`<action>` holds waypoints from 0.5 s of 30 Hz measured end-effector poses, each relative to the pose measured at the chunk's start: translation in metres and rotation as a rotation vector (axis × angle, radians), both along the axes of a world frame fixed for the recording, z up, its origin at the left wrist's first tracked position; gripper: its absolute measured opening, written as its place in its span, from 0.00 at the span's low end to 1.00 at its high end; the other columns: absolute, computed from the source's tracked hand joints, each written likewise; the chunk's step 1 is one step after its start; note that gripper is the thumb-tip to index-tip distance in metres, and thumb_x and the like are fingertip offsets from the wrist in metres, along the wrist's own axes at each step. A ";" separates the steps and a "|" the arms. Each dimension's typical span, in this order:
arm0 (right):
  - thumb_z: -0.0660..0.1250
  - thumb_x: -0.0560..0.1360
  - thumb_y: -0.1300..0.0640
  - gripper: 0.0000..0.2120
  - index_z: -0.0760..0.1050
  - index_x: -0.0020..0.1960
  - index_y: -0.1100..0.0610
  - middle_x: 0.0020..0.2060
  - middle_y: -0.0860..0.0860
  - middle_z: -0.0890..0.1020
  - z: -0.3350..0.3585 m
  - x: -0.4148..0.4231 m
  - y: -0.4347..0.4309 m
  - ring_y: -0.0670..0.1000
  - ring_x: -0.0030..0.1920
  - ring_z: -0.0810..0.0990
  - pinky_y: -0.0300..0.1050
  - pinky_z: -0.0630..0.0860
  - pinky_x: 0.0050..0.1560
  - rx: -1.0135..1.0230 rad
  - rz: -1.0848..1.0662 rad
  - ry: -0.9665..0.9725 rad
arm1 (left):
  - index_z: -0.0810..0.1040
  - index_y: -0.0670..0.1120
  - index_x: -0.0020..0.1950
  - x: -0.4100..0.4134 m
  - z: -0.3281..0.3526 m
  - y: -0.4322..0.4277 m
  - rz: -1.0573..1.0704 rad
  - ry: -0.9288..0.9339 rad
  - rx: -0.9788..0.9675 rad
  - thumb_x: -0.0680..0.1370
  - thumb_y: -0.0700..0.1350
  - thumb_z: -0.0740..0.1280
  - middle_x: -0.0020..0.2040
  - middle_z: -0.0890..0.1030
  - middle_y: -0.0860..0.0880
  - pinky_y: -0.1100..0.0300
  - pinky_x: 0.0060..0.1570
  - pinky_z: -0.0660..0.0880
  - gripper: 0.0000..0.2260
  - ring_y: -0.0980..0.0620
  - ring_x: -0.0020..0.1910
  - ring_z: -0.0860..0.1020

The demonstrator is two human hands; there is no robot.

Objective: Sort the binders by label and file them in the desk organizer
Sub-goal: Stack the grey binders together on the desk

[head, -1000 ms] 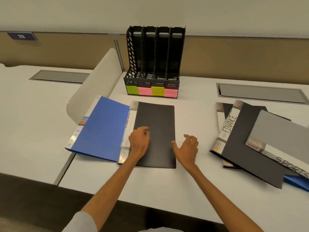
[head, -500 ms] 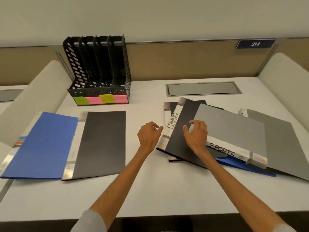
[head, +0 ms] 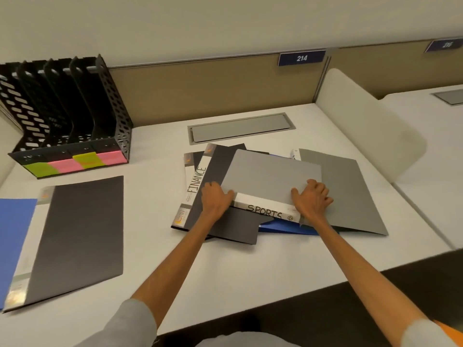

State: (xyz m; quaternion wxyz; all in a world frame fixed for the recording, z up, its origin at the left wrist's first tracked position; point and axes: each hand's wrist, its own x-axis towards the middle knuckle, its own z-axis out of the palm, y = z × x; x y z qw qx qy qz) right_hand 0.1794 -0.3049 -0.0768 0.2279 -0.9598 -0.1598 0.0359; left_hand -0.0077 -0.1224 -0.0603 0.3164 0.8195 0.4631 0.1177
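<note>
A grey binder labelled SPORTS (head: 270,176) lies on top of a pile at the desk's middle right. My left hand (head: 216,199) grips its left spine end and my right hand (head: 312,199) grips its right spine end. Under it lie a black binder labelled FINANCE (head: 200,186), a blue binder (head: 283,227) that is mostly hidden, and another grey binder (head: 348,194). A black binder (head: 75,234) and a blue one (head: 12,234) lie flat at the left. The black desk organizer (head: 65,113) stands at the back left, with green and pink notes on its front.
A grey cable hatch (head: 240,127) sits in the desk behind the pile. A rounded white divider (head: 363,121) rises on the right side. The tan partition with plate 214 (head: 301,57) closes off the back. The desk's front edge runs close to my body.
My view swung right from the left-hand binders to the pile. Both hands left the black binder and moved onto the SPORTS binder, now gripping its spine ends.
</note>
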 end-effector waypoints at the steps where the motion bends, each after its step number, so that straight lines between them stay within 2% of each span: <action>1: 0.64 0.75 0.43 0.28 0.65 0.68 0.58 0.65 0.60 0.69 -0.001 0.003 -0.005 0.61 0.65 0.66 0.56 0.62 0.62 -0.022 -0.021 0.017 | 0.72 0.34 0.62 0.003 -0.001 -0.002 -0.004 0.035 -0.001 0.75 0.53 0.68 0.62 0.72 0.36 0.46 0.59 0.71 0.25 0.38 0.62 0.71; 6: 0.64 0.74 0.42 0.34 0.60 0.71 0.61 0.66 0.63 0.67 0.000 0.012 -0.012 0.63 0.65 0.65 0.58 0.65 0.63 0.000 -0.114 0.200 | 0.72 0.35 0.63 0.017 -0.002 -0.002 -0.029 0.099 -0.028 0.77 0.52 0.66 0.64 0.72 0.36 0.44 0.62 0.70 0.24 0.37 0.64 0.69; 10: 0.69 0.72 0.44 0.38 0.58 0.72 0.62 0.67 0.62 0.66 0.005 0.021 -0.012 0.64 0.65 0.68 0.58 0.69 0.62 0.089 -0.163 0.295 | 0.73 0.35 0.61 0.025 -0.001 0.004 0.021 0.071 -0.154 0.76 0.50 0.67 0.62 0.74 0.37 0.45 0.62 0.71 0.21 0.37 0.63 0.71; 13: 0.72 0.71 0.46 0.39 0.59 0.71 0.63 0.65 0.61 0.69 0.008 0.028 -0.014 0.64 0.62 0.73 0.56 0.73 0.59 0.173 -0.198 0.348 | 0.78 0.33 0.53 0.026 -0.001 0.016 0.063 -0.040 -0.279 0.74 0.45 0.69 0.54 0.81 0.38 0.51 0.52 0.78 0.16 0.38 0.54 0.79; 15: 0.74 0.69 0.47 0.39 0.60 0.70 0.64 0.65 0.61 0.72 0.009 0.031 -0.015 0.63 0.61 0.74 0.55 0.75 0.57 0.225 -0.209 0.371 | 0.80 0.34 0.45 0.023 0.001 0.019 0.090 -0.165 -0.338 0.72 0.40 0.70 0.47 0.83 0.38 0.53 0.44 0.77 0.09 0.38 0.47 0.82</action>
